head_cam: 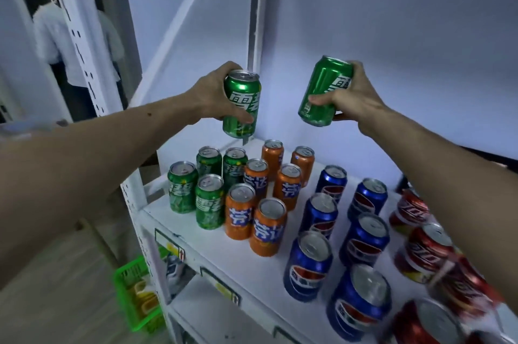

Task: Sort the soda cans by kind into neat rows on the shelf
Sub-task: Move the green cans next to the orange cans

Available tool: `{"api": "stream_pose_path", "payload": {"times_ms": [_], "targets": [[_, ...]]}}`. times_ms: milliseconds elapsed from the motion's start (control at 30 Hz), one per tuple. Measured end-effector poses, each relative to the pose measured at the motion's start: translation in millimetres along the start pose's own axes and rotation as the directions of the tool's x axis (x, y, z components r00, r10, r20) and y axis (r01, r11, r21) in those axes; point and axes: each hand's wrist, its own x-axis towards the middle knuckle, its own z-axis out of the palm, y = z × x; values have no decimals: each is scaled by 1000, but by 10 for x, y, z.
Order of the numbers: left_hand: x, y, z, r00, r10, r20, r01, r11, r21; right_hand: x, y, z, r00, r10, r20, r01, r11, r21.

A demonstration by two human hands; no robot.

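1. While both hands are up over the shelf (196,248), each has a green can: left hand (215,94) is wrapped round an upright can (241,104), right hand (349,97) round a tilted can (322,91). Fingers curl about the bodies, thumbs across the front. Both cans are in the air, above the back of the shelf, touching nothing.
2. Landmark: the orange block (265,198), left of mid-shelf. Six orange cans, two files running front to back.
3. Just left of the orange block: four green cans (208,200), two by two, close-packed. Behind them, toward the shelf's back corner, there looks to be room.
4. Right of the orange block, a gap, then blue cans (361,237) in two files. Further right, red cans (426,251), partly hidden by the right forearm and blurred; count unclear.
5. Progress, my reading: sorting is nearly done. Four kinds are already grouped. What's left looks like the two held greens, likely bound behind the green group, plus some squaring-up.
6. Materials: thin metal cylinders, glossy printed skins, dull silver tops with pull tabs. Smooth, so they could slip. Shelf is flat, white, matte.
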Motion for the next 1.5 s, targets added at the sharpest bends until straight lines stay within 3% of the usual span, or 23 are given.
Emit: {"api": "stream_pose_path", "payload": {"times_ms": [400,667,967,1500], "targets": [[1221,-1232,198,997,-75,3,75,996,-48,1357,555,1191,993,110,-40,-112,992,-53],[1583,-1901,486,960,-218,174,170,952,253,1719,1124,1566,970,245,-9,-238,936,-258],[1627,-2047,619,886,-299,353,146,905,400,1912,1459,1860,926,353,133,-206,768,-607],[1592,-1912,589,821,-324,469,80,880,469,1792,1404,1933,887,425,184,-174,674,-718]]}}
